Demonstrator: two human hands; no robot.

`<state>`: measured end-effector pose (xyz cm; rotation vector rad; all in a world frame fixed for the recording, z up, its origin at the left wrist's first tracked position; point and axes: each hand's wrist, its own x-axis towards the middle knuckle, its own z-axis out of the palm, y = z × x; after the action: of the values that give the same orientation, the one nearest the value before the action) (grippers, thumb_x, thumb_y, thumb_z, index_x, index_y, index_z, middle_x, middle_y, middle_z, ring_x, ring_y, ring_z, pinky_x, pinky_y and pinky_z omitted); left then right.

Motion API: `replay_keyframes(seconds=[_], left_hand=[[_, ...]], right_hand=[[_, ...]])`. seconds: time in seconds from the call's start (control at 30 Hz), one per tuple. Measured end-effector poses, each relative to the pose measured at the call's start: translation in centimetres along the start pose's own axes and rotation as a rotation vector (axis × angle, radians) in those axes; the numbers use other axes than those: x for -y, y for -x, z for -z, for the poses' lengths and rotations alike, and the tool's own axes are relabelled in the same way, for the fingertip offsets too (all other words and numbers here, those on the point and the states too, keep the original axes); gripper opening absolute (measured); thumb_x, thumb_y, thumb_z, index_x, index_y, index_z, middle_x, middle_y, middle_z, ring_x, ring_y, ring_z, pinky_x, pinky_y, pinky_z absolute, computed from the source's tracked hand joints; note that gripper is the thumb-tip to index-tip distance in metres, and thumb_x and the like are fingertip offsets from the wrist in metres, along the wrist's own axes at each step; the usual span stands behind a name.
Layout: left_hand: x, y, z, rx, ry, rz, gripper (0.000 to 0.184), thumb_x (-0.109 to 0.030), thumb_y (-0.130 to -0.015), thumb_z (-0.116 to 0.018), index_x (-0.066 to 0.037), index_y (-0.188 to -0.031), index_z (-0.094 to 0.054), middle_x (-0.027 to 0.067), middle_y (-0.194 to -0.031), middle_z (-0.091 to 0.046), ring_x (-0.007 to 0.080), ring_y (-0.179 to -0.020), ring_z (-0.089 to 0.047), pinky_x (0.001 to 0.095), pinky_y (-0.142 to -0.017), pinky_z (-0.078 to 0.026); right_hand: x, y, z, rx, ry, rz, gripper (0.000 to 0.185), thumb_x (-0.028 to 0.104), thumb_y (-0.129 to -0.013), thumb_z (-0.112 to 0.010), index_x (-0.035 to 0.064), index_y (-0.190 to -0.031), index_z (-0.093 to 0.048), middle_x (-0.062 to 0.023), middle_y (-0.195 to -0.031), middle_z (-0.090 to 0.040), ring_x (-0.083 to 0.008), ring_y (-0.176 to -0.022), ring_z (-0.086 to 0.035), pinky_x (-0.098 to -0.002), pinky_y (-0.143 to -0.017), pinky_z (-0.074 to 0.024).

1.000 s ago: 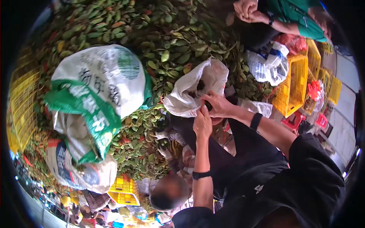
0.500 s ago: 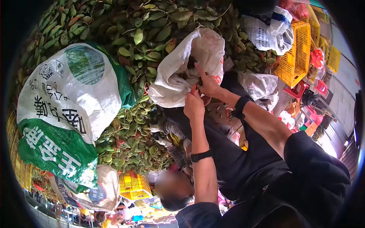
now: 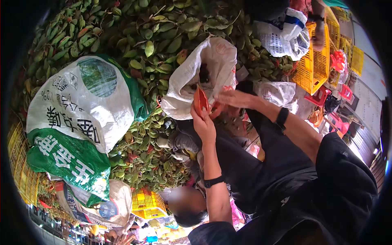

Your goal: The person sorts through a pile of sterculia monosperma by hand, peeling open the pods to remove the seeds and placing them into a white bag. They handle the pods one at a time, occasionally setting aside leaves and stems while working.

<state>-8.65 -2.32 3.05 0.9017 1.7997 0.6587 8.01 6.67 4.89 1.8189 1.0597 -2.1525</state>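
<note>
My left hand (image 3: 204,124) is closed round a split, orange-red seed pod (image 3: 200,101), held upright with its slit showing. Just beside it my right hand (image 3: 233,99) is smeared by motion, and its fingertips do not show clearly. Another bit of orange-red pod shows between the two hands. Behind the pod gapes a white woven sack (image 3: 177,96) with its rim folded out and dark contents inside. A heap of green pods (image 3: 163,41) spreads past the sack.
A large white-and-green printed sack (image 3: 77,106) lies at the left. Yellow crates (image 3: 312,71) stand at the upper right, near another person's arm (image 3: 319,32). A person (image 3: 185,206) sits below left, beside another yellow crate (image 3: 148,204). A white sack (image 3: 277,38) rests at the top.
Both hands were together over the sack's mouth. Now my left hand holds up the opened pod, and my right has shifted slightly away. Another person's arm has appeared at the upper right.
</note>
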Motion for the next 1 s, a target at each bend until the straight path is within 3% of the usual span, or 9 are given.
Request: replay_keyframes(seconds=[0.07,0.17,0.3,0.37,0.57,0.67,0.77,0.9,1.0], left_hand=[[-1.1,0.4,0.0,-0.055,0.063,-0.129,0.056,-0.037,-0.094,-0.051,-0.003,-0.135,-0.034,0.0201,-0.109,-0.060,0.0352,-0.089,-0.063,0.0407,-0.074,-0.050],[-3.8,1.0,1.3,0.244,0.633,0.267,0.075,-0.034,-0.087,-0.066,-0.006,-0.140,-0.022,0.0124,-0.104,-0.057,0.0161,-0.076,-0.062,0.0251,-0.061,-0.052],[-4.0,0.4,1.4,0.306,0.544,0.328,0.075,-0.033,-0.085,-0.067,-0.006,-0.140,-0.023,0.0146,-0.101,-0.059,0.0167,-0.068,-0.063,0.0259,-0.055,-0.052],[-4.0,0.4,0.7,0.238,0.486,0.335,0.074,-0.034,-0.086,-0.066,-0.006,-0.139,-0.023,0.0169,-0.097,-0.060,0.0190,-0.066,-0.064,0.0279,-0.053,-0.052],[-3.9,0.1,-0.5,0.245,0.377,0.319,0.070,-0.035,-0.090,-0.060,-0.002,-0.139,-0.022,0.0219,-0.096,-0.061,0.0247,-0.071,-0.067,0.0335,-0.060,-0.053],[-1.2,-0.3,-1.7,0.172,0.060,0.094,0.068,-0.034,-0.092,-0.058,-0.001,-0.138,-0.021,0.0232,-0.094,-0.062,0.0286,-0.073,-0.067,0.0365,-0.063,-0.052],[-1.4,-1.0,-2.0,0.060,0.178,0.142,0.067,-0.034,-0.092,-0.058,0.000,-0.137,-0.022,0.0240,-0.093,-0.062,0.0322,-0.075,-0.066,0.0392,-0.064,-0.051],[-1.0,-1.7,-0.4,-0.004,0.233,0.305,0.068,-0.034,-0.091,-0.059,0.001,-0.136,-0.023,0.0251,-0.094,-0.061,0.0322,-0.076,-0.066,0.0398,-0.064,-0.051],[-0.5,-1.1,0.1,-0.052,0.348,0.309,0.066,-0.024,-0.090,-0.062,0.002,-0.137,-0.023,0.0173,-0.099,-0.059,0.0208,-0.069,-0.063,0.0285,-0.055,-0.052]], right_hand=[[0.5,2.1,0.5,0.416,-0.292,-0.211,0.059,0.045,-0.086,-0.063,-0.0019,-0.120,-0.052,-0.0122,-0.089,-0.065,-0.0186,-0.076,-0.064,-0.0299,-0.063,-0.0531],[0.7,3.9,0.3,0.210,-0.308,0.058,0.051,0.045,-0.086,-0.063,-0.0008,-0.109,-0.057,-0.0077,-0.082,-0.065,-0.0111,-0.063,-0.061,-0.0219,-0.051,-0.0488],[0.5,3.6,0.5,0.205,-0.112,0.099,0.043,0.040,-0.084,-0.066,0.0005,-0.102,-0.060,-0.0091,-0.085,-0.066,-0.0144,-0.068,-0.064,-0.0278,-0.060,-0.0506],[0.5,2.6,0.7,0.021,0.300,0.352,0.042,0.037,-0.075,-0.069,0.0027,-0.099,-0.062,-0.0107,-0.086,-0.067,-0.0232,-0.075,-0.066,-0.0344,-0.067,-0.0514],[-1.1,-0.3,0.4,-0.008,0.284,0.213,0.039,0.038,-0.071,-0.068,0.0063,-0.094,-0.064,-0.0124,-0.082,-0.067,-0.0292,-0.085,-0.065,-0.0396,-0.073,-0.0504],[0.0,-1.3,-0.6,-0.005,0.678,0.157,0.034,0.030,-0.074,-0.064,0.0072,-0.099,-0.062,-0.0151,-0.091,-0.065,-0.0328,-0.088,-0.064,-0.0421,-0.074,-0.0507],[-0.1,-2.3,-2.2,-0.238,0.793,0.229,0.036,0.019,-0.078,-0.061,0.0077,-0.111,-0.055,-0.0146,-0.110,-0.056,-0.0351,-0.093,-0.062,-0.0419,-0.075,-0.0506],[-1.6,-3.2,-2.1,-0.316,0.791,0.300,0.049,0.010,-0.076,-0.064,0.0108,-0.123,-0.048,-0.0158,-0.121,-0.048,-0.0350,-0.091,-0.062,-0.0420,-0.077,-0.0514],[-3.3,-4.1,-1.8,-0.397,0.525,0.353,0.062,0.010,-0.074,-0.067,0.0142,-0.131,-0.043,-0.0184,-0.131,-0.040,-0.0345,-0.088,-0.063,-0.0412,-0.078,-0.0517]])
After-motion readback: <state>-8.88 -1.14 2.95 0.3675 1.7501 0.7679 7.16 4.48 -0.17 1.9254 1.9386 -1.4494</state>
